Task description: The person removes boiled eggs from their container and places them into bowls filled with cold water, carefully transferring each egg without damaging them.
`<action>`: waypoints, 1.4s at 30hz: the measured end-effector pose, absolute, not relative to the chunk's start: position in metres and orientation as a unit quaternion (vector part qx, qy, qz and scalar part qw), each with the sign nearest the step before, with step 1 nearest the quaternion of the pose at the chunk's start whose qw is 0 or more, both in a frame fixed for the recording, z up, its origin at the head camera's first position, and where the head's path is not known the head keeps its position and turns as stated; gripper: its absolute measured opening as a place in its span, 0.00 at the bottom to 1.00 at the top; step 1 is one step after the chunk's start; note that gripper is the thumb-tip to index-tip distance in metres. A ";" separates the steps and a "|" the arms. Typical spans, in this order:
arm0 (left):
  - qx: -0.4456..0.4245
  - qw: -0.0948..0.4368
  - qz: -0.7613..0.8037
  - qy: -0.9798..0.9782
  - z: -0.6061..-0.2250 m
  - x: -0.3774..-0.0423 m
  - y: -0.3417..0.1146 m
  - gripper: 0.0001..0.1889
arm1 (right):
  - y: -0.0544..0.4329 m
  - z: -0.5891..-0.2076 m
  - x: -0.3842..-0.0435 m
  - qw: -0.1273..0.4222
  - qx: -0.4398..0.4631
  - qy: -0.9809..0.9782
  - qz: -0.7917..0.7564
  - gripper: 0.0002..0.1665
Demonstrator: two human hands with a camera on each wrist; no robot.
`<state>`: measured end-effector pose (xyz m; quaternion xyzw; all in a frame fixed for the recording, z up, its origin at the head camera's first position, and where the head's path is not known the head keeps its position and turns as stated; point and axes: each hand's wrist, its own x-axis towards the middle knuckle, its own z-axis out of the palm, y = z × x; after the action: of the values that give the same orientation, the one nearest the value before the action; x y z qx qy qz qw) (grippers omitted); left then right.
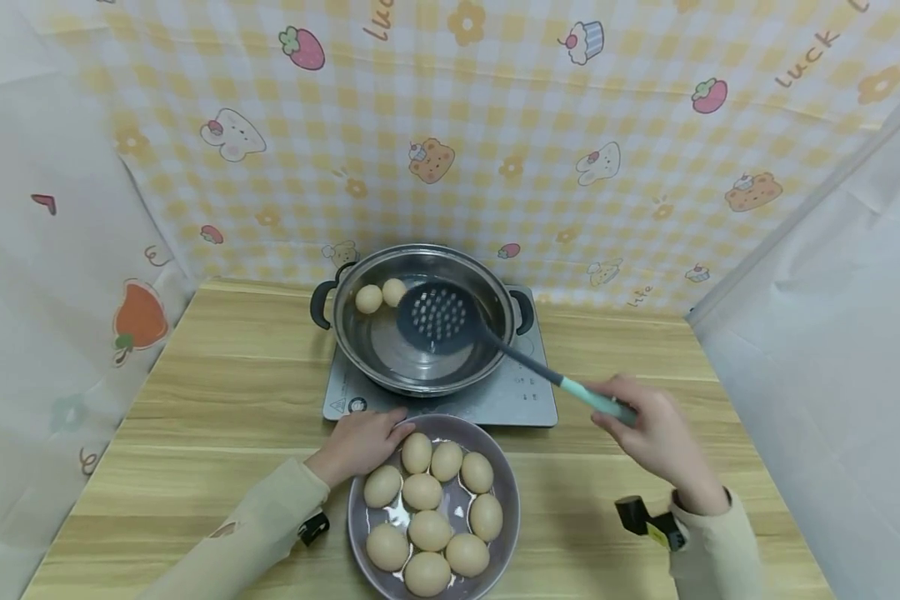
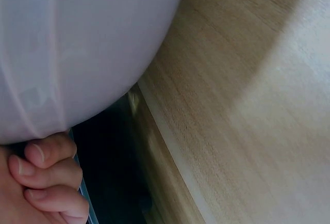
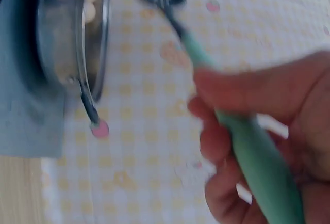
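Observation:
My right hand (image 1: 648, 429) grips the mint-green handle (image 1: 598, 400) of a dark skimmer (image 1: 438, 317). The skimmer's perforated head overlaps the steel pot (image 1: 412, 385) in the head view, and in the right wrist view it shows beyond the pot's rim. Two eggs (image 1: 380, 296) sit inside the pot at its back left. My left hand (image 1: 362, 446) holds a purple-grey bowl (image 1: 512, 500) by its upper left edge, thumb at the rim; the left wrist view shows curled fingers (image 2: 56, 177) against its outer wall. Several eggs (image 1: 429, 531) lie spread in the bowl.
Under the pot is a grey induction cooker (image 1: 517, 408), right behind the bowl. Black handles (image 1: 321, 304) jut from the pot's sides. A checked cloth (image 1: 450, 100) hangs behind the wooden table (image 1: 255, 358), and white sheets (image 1: 832, 333) border both sides.

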<state>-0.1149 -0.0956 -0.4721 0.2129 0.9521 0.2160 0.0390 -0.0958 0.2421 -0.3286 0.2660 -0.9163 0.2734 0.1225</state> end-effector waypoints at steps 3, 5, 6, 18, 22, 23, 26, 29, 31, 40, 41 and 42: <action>0.214 0.042 0.217 0.952 -0.472 -0.115 -0.095 0.12 | 0.225 -0.334 -0.111 0.141 0.216 -0.935 0.242 0.19; 0.212 0.043 0.218 0.952 -0.472 -0.115 -0.095 0.12 | 0.214 -0.337 -0.122 0.132 0.189 -0.944 0.236 0.19; 0.212 0.043 0.218 0.952 -0.472 -0.115 -0.095 0.12 | 0.209 -0.339 -0.128 0.124 0.179 -0.947 0.235 0.19; 0.215 0.043 0.225 0.949 -0.473 -0.114 -0.096 0.13 | 0.159 -0.348 -0.175 0.084 0.167 -0.973 0.135 0.21; 0.218 0.040 0.222 0.949 -0.474 -0.114 -0.096 0.13 | 0.146 -0.350 -0.178 0.094 0.190 -0.969 0.129 0.20; 0.218 0.039 0.222 0.949 -0.474 -0.114 -0.096 0.13 | 0.143 -0.350 -0.178 0.096 0.196 -0.967 0.129 0.21; 0.218 0.036 0.221 0.950 -0.474 -0.115 -0.097 0.13 | 0.135 -0.349 -0.175 0.094 0.210 -0.964 0.130 0.21; 0.218 0.033 0.220 0.950 -0.474 -0.115 -0.098 0.13 | 0.130 -0.349 -0.169 0.093 0.227 -0.961 0.126 0.21; 0.217 0.034 0.219 0.951 -0.474 -0.115 -0.097 0.13 | 0.128 -0.350 -0.165 0.100 0.242 -0.957 0.123 0.21; 0.217 0.036 0.223 0.950 -0.474 -0.114 -0.097 0.14 | 0.124 -0.353 -0.145 0.117 0.301 -0.936 0.141 0.21; 0.217 0.036 0.223 0.950 -0.474 -0.114 -0.097 0.14 | 0.125 -0.353 -0.142 0.116 0.306 -0.934 0.143 0.21; 0.217 0.036 0.223 0.950 -0.474 -0.114 -0.097 0.14 | 0.125 -0.352 -0.139 0.115 0.309 -0.933 0.145 0.21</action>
<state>-0.1142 -0.0972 -0.4739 0.2169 0.9497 0.2229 0.0361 -0.1387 0.1254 -0.3523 0.3094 -0.9327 0.1454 0.1150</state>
